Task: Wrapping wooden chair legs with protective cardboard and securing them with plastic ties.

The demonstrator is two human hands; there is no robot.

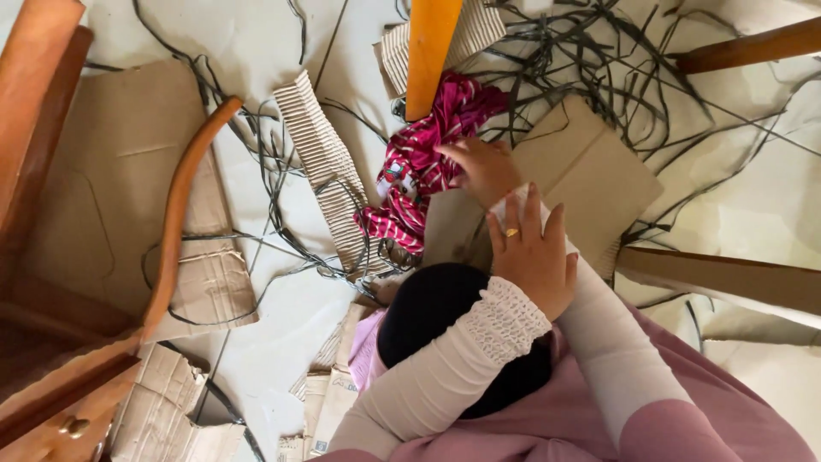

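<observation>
Head view: your right hand sits at the far-left corner of the flat cardboard sheet, fingers curled down over that edge. The knuckles touch the red-and-white striped cloth, which lies just left of the hand, bunched on the floor. I can't tell whether those fingers pinch the sheet or only press on it; the fingertips are hidden.

Your left hand is nearer to you, palm down, fingers straight and slightly spread, holding nothing. It rests across your right forearm's white sleeve. One gold ring is on it.

Counts:
- 2 hands, both yours
- 1 striped cloth
- 1 flat sheet under the right hand
- 2 corrugated strips: a long one left of the cloth, a shorter one at the far edge
- 1 orange wooden leg coming down onto the far end of the cloth
- 1 brown wooden leg far right
- many thin dark strips tangled far and right, too many to count

Pose: right arm runs from near right, stretched out to far left. Left arm comes from near left, its lace cuff just behind the wrist, so the left hand overlaps the right arm. A dark rounded shape sits just near-left of the left hand; I can't tell what it is.
</observation>
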